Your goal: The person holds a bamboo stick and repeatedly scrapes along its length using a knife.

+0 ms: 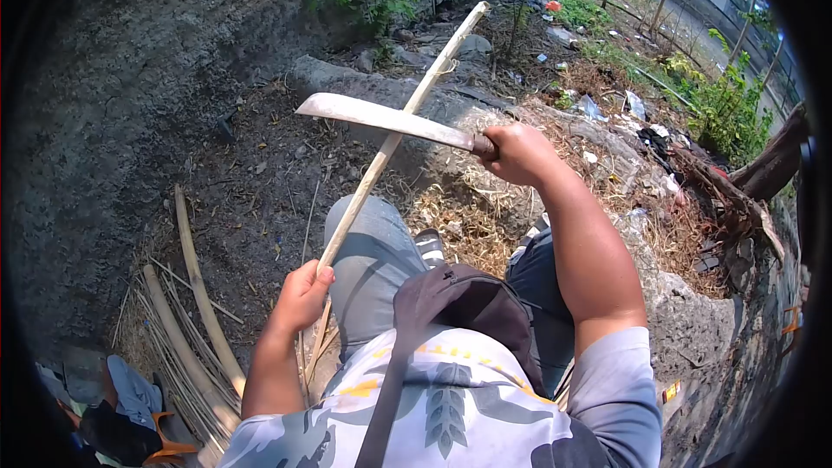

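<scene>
My left hand (303,296) is closed around the lower part of a long pale bamboo strip (366,184), which slants up and away to the right across my knee. My right hand (518,154) grips the dark handle of a machete (373,113). Its broad, curved blade points left and crosses over the strip about two thirds of the way up. A thin curl of fibre sticks out from the strip above the blade. The strip's lower end runs down past my left hand beside my leg.
Two thicker bamboo poles (201,286) and a bundle of thin strips (143,329) lie at left. Shavings (464,217) cover the ground between my feet. A rough wall (130,78) rises on the left; a log (771,160) lies right. Part of another person (130,399) shows lower left.
</scene>
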### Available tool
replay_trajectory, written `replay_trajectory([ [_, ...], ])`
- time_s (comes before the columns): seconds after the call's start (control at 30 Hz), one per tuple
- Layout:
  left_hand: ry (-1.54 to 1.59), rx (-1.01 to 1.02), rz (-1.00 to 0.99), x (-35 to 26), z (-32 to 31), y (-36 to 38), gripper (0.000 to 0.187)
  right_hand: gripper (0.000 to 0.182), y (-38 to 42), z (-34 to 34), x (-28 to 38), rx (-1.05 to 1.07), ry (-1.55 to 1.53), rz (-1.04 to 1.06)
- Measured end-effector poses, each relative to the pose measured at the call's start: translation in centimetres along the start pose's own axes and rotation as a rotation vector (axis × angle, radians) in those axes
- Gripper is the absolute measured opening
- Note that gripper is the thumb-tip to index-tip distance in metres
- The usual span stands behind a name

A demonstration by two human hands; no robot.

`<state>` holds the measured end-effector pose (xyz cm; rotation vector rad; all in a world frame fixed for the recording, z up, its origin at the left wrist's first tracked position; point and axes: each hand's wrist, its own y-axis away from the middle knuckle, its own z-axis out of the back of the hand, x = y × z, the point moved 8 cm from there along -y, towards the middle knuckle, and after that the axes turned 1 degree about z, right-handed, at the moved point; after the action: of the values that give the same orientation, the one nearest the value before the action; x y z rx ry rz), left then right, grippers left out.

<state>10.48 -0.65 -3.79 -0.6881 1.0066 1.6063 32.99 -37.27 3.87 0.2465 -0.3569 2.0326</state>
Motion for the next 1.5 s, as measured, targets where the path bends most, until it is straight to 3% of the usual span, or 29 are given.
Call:
replay_trajectory([
  [0.13,-0.060,-0.012,-0.050,-1.5,-0.4,-0.6,0.034,0.017,0.8,-0.6,4.9,0.163,0.118,0.216],
  [0.23,-0.035,-0.005,-0.069,-0.5,0.2,-0.2,0.036,0.024,0.0,-0.1,0.9,0.055,0.043,0.149],
  [0.37,0.023,-0.021,-0.106,0.6,1.3,1.2,0.038,0.031,-0.2,2.3,-6.7,-0.141,-0.164,-0.244],
  [0.5,-0.096,-0.045,-0.083,1.2,0.7,0.7,0.039,0.035,0.2,1.2,-6.4,-0.066,-0.177,-0.296],
  [0.63,-0.132,-0.056,-0.054,-0.6,-0.8,-0.7,0.039,0.029,0.0,0.2,-0.9,-0.076,0.056,-0.070],
  [0.73,-0.113,-0.054,-0.107,-1.2,-1.9,-1.6,0.037,0.020,0.2,-1.8,4.4,-0.011,0.140,0.260],
  [0.83,-0.078,-0.034,-0.116,-1.1,-1.7,-1.5,0.034,0.016,0.7,-1.4,7.2,0.072,0.275,0.307],
  [0.9,-0.072,-0.021,-0.071,-0.5,-1.1,-0.5,0.033,0.017,-0.1,-0.9,4.4,0.035,0.243,0.252],
  [1.0,0.020,-0.025,-0.049,0.8,0.4,1.4,0.036,0.026,-1.3,0.5,-4.0,-0.060,-0.109,-0.190],
  [1.03,-0.027,-0.027,-0.060,0.7,0.5,1.8,0.037,0.030,-1.0,1.0,-6.0,-0.123,-0.234,-0.289],
  [1.1,-0.122,-0.033,-0.077,0.5,0.6,2.4,0.038,0.029,-0.9,0.0,-8.2,-0.037,-0.298,-0.377],
  [1.2,-0.204,-0.033,-0.001,0.2,0.2,1.7,0.037,0.029,-0.2,0.2,-6.4,0.029,-0.184,-0.341],
  [1.4,-0.167,0.009,-0.033,-1.0,-2.1,0.1,0.033,0.018,0.8,-1.6,5.1,0.235,0.134,0.137],
  [1.5,-0.143,0.050,0.014,0.3,-1.5,-0.2,0.030,0.016,1.4,-1.0,7.9,0.132,0.280,0.344],
])
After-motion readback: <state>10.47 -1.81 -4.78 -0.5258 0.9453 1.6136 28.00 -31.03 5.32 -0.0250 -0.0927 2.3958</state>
